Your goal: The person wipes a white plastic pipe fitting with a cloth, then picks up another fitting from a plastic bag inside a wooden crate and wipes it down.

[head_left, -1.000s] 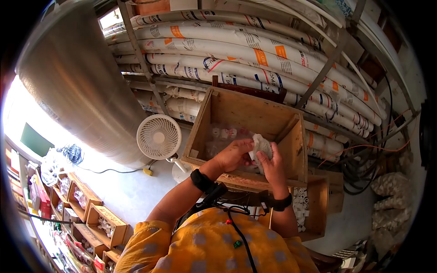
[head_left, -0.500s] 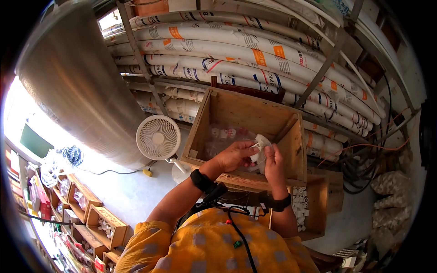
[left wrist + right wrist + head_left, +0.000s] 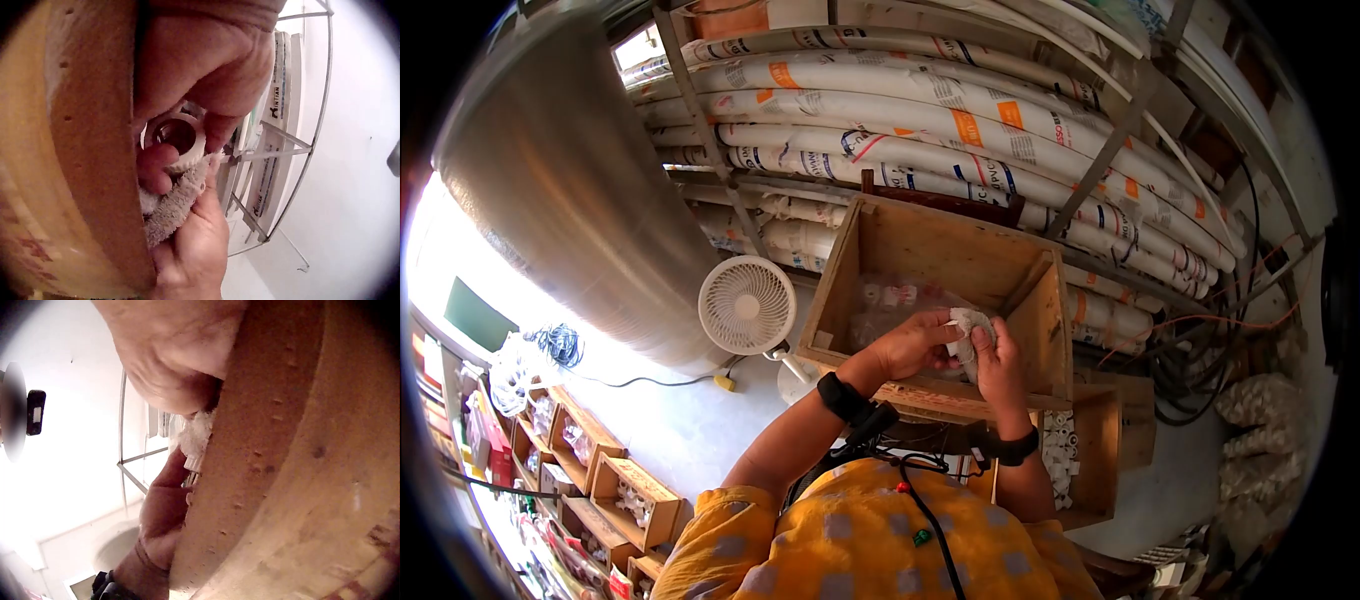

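Observation:
My left hand (image 3: 915,345) pinches a white ring-shaped pipe fitting (image 3: 178,140) between thumb and fingers, just inside the front wall of an open wooden box (image 3: 940,250). My right hand (image 3: 1000,365) grips a white cloth (image 3: 972,330) and presses it against the fitting from below. In the left wrist view the cloth (image 3: 172,206) lies bunched under the fitting, with the right hand (image 3: 194,250) beneath it. In the right wrist view the box wall (image 3: 281,456) hides most of the cloth (image 3: 197,437) and the left hand (image 3: 162,519).
Clear bags of fittings (image 3: 890,300) lie inside the box. Long white pipes (image 3: 960,130) are stacked on racks behind it. A white fan (image 3: 747,305) stands at the left, below a big metal cylinder (image 3: 570,180). Small wooden boxes (image 3: 635,495) line the lower left.
My right hand has worked the cloth round the fitting, first lifting it, then wrapping it lower. The left hand has kept its hold and stayed in place.

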